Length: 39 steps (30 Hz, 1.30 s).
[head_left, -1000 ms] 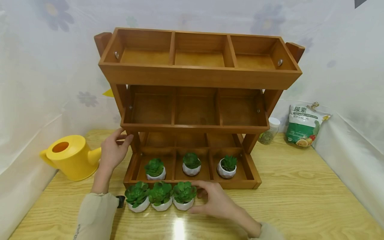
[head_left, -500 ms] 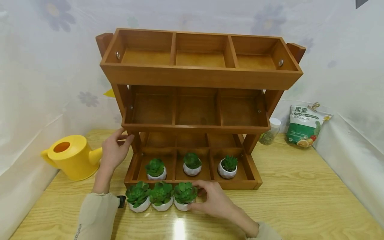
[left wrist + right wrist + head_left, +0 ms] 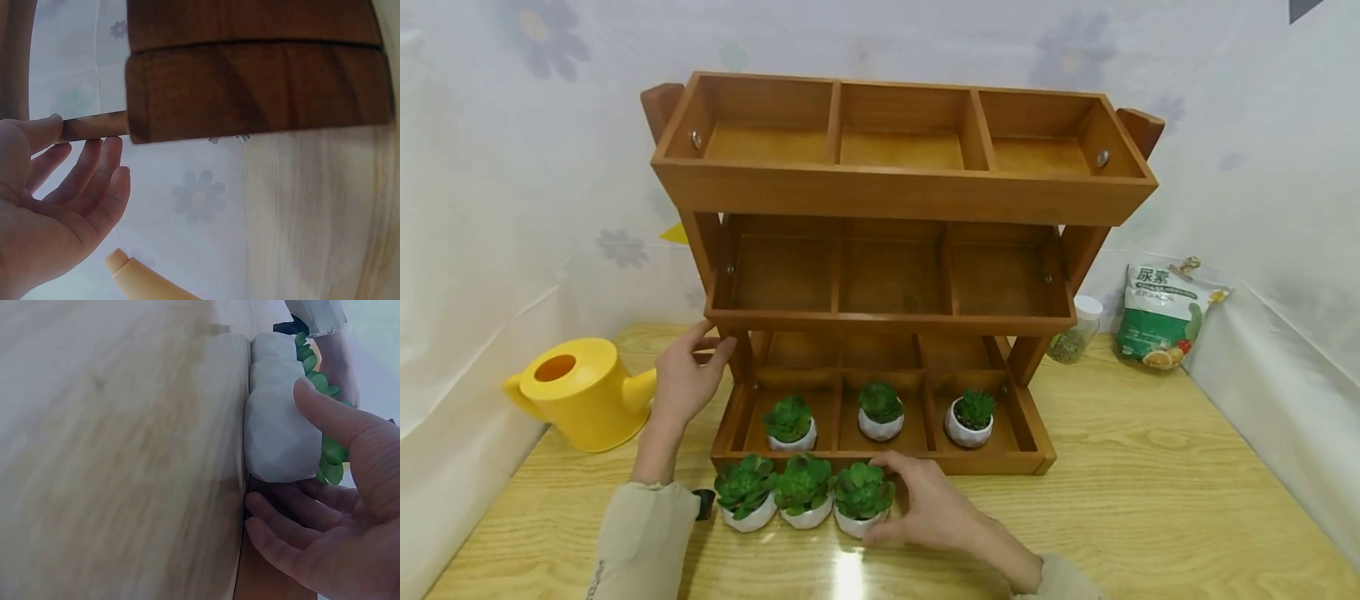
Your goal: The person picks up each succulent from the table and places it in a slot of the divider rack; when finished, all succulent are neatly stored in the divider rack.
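Note:
My left hand (image 3: pixel 688 375) holds a side post of the brown wooden plant shelf (image 3: pixel 880 321); in the left wrist view, the thumb lies on one side of the post (image 3: pixel 94 126) and the fingertips on the other. On the table, my right hand (image 3: pixel 928 504) grips the rightmost potted succulent (image 3: pixel 862 500) of a row of three, thumb at the front of its white faceted pot (image 3: pixel 281 437) and fingers behind. Beside it stand the middle potted succulent (image 3: pixel 805 492) and the left potted succulent (image 3: pixel 747 493). Three smaller potted succulents (image 3: pixel 967 417) sit in the bottom tier, one per compartment.
A yellow watering can (image 3: pixel 583 396) stands on the left of the wood-grain table (image 3: pixel 1150 483). Behind the shelf, at right, are a white-lidded jar (image 3: pixel 1075 329) and a green-and-white bag (image 3: pixel 1163 317) with a clip. A white flowered sheet (image 3: pixel 1247 208) surrounds the table.
The right hand and the rightmost potted succulent have shifted slightly toward me, away from the shelf's front edge. The left hand stays on the post.

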### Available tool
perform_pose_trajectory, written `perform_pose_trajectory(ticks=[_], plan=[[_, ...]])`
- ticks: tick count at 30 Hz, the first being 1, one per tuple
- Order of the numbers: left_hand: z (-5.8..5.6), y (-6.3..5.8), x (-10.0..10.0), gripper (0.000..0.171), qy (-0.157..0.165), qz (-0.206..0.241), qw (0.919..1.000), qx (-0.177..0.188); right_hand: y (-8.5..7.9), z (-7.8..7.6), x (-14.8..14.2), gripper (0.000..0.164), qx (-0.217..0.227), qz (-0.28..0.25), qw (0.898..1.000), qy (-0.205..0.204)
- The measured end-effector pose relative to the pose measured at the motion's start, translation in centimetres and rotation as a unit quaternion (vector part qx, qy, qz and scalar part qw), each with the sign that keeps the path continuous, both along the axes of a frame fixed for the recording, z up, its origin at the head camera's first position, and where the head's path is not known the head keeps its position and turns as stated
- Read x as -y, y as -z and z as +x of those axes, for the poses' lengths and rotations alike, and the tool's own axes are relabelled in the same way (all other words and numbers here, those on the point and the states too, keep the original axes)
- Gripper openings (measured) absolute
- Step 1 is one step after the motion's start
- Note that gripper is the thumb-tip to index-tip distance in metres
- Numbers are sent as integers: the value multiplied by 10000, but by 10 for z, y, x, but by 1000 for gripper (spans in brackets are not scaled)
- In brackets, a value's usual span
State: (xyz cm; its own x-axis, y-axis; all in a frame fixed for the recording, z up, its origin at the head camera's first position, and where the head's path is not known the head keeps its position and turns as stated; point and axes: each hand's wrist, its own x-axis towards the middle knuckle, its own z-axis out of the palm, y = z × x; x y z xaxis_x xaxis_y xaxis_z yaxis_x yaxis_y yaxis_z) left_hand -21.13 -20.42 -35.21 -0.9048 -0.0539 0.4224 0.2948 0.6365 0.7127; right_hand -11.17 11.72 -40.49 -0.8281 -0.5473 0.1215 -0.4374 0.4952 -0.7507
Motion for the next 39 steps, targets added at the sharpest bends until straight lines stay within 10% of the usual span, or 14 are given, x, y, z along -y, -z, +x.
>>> perform_pose_trajectory(ticks=[39], plan=[[1, 0, 0, 47, -37, -17, 10000, 68, 5, -2, 1, 55, 241, -23, 9996, 127]])
